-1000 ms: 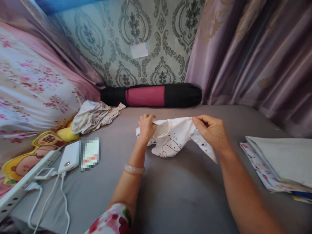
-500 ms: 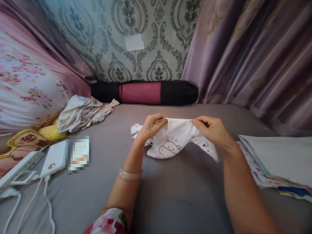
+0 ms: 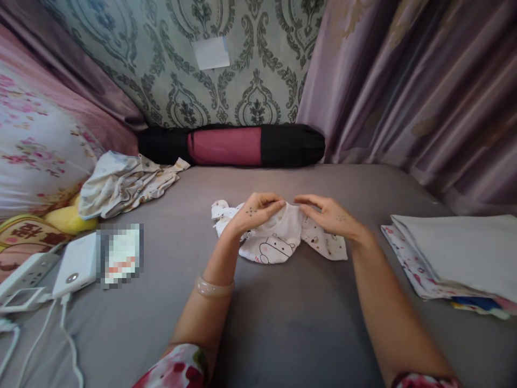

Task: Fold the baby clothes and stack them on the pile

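A small white baby top (image 3: 269,249) with a cartoon animal face on its front and printed sleeves lies on the grey bed sheet. My left hand (image 3: 260,209) is closed on its upper edge near the neck, thumb against the fingers. Just past the other side of that edge, my right hand (image 3: 325,213) has its fingers stretched out, thumb slightly apart, the fingertips close to the cloth. One printed sleeve (image 3: 325,240) spreads out below my right hand. The other sleeve (image 3: 220,210) is bunched beside my left wrist.
Folded cloths (image 3: 452,253) are stacked at the right. On the left are a crumpled cloth (image 3: 121,186), a power strip (image 3: 34,272), a white power bank (image 3: 76,264) with cables, and a blurred-out packet (image 3: 123,253). A black and pink roll (image 3: 226,145) lies against the wall.
The baby top has come down from being stretched between both hands onto the sheet. My right hand has moved left, closer to my left hand, and its fingers have loosened.
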A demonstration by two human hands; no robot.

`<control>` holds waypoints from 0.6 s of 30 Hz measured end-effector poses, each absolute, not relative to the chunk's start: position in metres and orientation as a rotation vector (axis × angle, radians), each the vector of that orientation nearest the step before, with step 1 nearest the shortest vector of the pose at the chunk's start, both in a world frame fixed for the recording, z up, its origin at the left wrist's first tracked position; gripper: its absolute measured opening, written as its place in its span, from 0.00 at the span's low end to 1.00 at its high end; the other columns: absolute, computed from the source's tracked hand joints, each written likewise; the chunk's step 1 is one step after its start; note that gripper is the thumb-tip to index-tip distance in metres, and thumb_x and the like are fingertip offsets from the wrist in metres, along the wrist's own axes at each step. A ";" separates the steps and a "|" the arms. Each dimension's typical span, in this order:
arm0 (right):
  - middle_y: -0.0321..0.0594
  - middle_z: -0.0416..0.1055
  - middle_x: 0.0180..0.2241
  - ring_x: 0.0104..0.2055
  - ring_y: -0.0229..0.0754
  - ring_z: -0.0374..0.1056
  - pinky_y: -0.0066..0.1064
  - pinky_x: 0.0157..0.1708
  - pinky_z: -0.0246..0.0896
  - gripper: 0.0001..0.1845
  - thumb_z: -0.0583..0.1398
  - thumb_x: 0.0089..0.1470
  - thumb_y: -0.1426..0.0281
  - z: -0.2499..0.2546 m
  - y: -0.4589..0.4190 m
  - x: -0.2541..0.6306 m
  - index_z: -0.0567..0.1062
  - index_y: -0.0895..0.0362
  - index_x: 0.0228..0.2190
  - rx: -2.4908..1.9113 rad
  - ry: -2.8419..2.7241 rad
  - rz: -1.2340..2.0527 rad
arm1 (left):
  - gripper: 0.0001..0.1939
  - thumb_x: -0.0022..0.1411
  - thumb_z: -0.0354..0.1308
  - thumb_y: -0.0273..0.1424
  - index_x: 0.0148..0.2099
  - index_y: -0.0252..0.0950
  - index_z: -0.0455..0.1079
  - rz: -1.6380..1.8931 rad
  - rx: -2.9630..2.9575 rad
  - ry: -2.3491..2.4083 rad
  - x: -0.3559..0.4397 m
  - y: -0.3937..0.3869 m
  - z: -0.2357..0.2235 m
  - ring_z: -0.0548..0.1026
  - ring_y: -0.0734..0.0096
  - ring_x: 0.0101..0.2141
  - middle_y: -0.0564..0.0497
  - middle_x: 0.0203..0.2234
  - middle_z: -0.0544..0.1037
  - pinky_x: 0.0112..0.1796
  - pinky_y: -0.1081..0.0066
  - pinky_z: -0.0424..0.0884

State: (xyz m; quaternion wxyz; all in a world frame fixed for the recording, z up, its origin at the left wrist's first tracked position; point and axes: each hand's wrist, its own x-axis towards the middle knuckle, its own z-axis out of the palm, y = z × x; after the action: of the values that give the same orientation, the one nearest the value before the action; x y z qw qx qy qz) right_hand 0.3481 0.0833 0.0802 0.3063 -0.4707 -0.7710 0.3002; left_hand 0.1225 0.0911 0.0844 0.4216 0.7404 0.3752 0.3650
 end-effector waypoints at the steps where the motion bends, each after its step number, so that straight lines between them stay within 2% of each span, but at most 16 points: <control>1: 0.42 0.74 0.50 0.53 0.46 0.68 0.38 0.50 0.64 0.18 0.56 0.58 0.61 0.082 0.081 0.341 0.76 0.52 0.47 -1.211 -2.013 0.804 | 0.17 0.63 0.54 0.41 0.36 0.32 0.75 0.909 1.847 0.941 0.123 0.090 0.085 0.68 0.76 0.26 0.52 0.24 0.73 0.26 0.76 0.62; 4: 0.41 0.76 0.45 0.49 0.46 0.70 0.37 0.49 0.65 0.16 0.59 0.57 0.60 0.085 0.076 0.326 0.78 0.53 0.44 -1.140 -1.986 0.864 | 0.19 0.63 0.54 0.43 0.32 0.32 0.74 0.908 1.831 0.959 0.123 0.088 0.087 0.63 0.78 0.23 0.54 0.21 0.69 0.23 0.76 0.58; 9: 0.39 0.77 0.35 0.38 0.43 0.71 0.34 0.38 0.66 0.16 0.59 0.56 0.56 0.081 0.076 0.323 0.79 0.54 0.34 -1.126 -1.916 0.943 | 0.23 0.63 0.53 0.47 0.27 0.33 0.71 0.882 1.824 1.034 0.114 0.090 0.089 0.62 0.79 0.21 0.55 0.17 0.66 0.22 0.76 0.56; 11: 0.39 0.77 0.34 0.37 0.43 0.71 0.33 0.36 0.65 0.17 0.59 0.56 0.55 0.079 0.077 0.326 0.78 0.55 0.34 -1.133 -1.883 0.956 | 0.24 0.64 0.51 0.48 0.29 0.33 0.73 0.911 1.823 1.109 0.103 0.093 0.089 0.67 0.76 0.24 0.53 0.20 0.71 0.25 0.75 0.61; 15: 0.39 0.76 0.33 0.35 0.41 0.69 0.31 0.33 0.63 0.19 0.59 0.56 0.53 0.076 0.082 0.332 0.78 0.56 0.34 -1.163 -1.818 0.955 | 0.26 0.65 0.48 0.50 0.37 0.33 0.76 0.997 1.745 1.229 0.071 0.100 0.084 0.75 0.68 0.37 0.46 0.33 0.79 0.40 0.70 0.69; 18: 0.39 0.75 0.32 0.33 0.40 0.68 0.30 0.31 0.62 0.20 0.59 0.55 0.52 0.072 0.086 0.337 0.77 0.57 0.34 -1.186 -1.774 0.968 | 0.25 0.63 0.50 0.50 0.39 0.33 0.75 0.968 1.699 1.301 0.048 0.103 0.078 0.75 0.68 0.36 0.45 0.34 0.79 0.40 0.69 0.70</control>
State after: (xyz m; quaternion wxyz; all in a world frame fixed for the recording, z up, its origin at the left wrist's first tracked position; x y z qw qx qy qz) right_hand 0.3373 0.0857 0.0720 0.3886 -0.4664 -0.6976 0.3805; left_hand 0.0484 0.1025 0.0782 0.3860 0.6673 0.5111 0.3801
